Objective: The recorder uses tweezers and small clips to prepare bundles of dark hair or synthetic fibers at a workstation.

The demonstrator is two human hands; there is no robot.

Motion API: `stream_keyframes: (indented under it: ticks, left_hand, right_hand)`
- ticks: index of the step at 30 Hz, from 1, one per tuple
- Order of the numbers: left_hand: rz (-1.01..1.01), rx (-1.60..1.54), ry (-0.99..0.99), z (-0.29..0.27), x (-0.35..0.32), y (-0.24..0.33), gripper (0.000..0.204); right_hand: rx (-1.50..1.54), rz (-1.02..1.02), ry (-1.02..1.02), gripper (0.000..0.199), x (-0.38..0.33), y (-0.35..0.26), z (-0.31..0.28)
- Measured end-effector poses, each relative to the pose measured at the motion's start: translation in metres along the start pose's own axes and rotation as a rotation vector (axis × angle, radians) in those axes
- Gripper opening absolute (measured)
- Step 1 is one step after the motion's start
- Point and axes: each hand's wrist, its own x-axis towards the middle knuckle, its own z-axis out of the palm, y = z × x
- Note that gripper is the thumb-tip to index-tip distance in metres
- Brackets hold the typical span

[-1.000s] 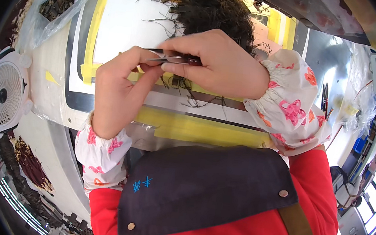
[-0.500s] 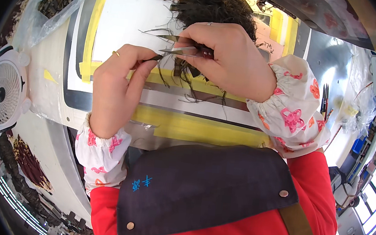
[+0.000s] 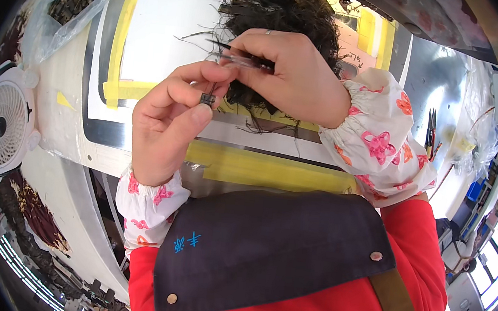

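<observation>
Pinching a small dark piece (image 3: 207,99) between its thumb and fingers, the left hand (image 3: 166,111) is partly closed, held above the near-left part of the worktop (image 3: 60,128). The right hand (image 3: 302,70) is curled round a pair of snips (image 3: 245,62), whose blades stand apart and point toward the left hand (the metal is slightly blurred, so I cannot tell whether the lower blade touches the left fingers). A thin dark strand rises from the piece. Behind the right hand, a tangled heap of dark fibres (image 3: 280,17) lies toward the worktop's far edge, loose strands trailing onto a white sheet (image 3: 162,33). Yellow tape (image 3: 277,170) runs along the near edge. By the far-left corner sits a clear plastic bag (image 3: 88,23) of dark scraps; a white fan (image 3: 1,125) is at the left edge, and dark pointed tools (image 3: 430,134) lie toward the right edge.
</observation>
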Motion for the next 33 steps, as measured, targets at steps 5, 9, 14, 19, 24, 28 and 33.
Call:
stream_keyframes:
  ticks: [5, 9, 14, 19, 24, 28, 33]
  left_hand:
    - [0.119, 0.205, -0.010, -0.003, 0.001, -0.003, 0.008]
    - [0.175, 0.265, -0.006, -0.004, -0.001, -0.004, 0.009]
    - [0.146, 0.266, 0.017, -0.005, -0.008, -0.006, 0.009]
    - [0.095, 0.251, 0.012, -0.003, -0.010, -0.006, 0.009]
    - [-0.009, 0.196, 0.048, -0.003, -0.011, -0.004, 0.004]
    - [-0.119, 0.084, 0.112, -0.001, -0.013, -0.003, 0.003]
    - [-0.085, 0.092, 0.166, 0.001, -0.013, -0.003, 0.002]
  right_hand:
    - [0.072, 0.217, 0.043, 0.025, -0.012, -0.028, -0.023]
    - [0.030, 0.151, -0.058, 0.027, -0.025, -0.032, -0.014]
    - [0.215, 0.130, -0.061, 0.023, -0.032, -0.024, -0.009]
    - [0.236, 0.195, -0.110, 0.021, -0.027, -0.027, -0.007]
    - [0.080, 0.072, 0.010, 0.021, -0.030, -0.025, 0.003]
    - [-0.225, -0.062, 0.055, 0.025, -0.032, -0.025, 0.006]
    - [-0.292, -0.084, 0.144, 0.023, -0.034, -0.026, 0.008]
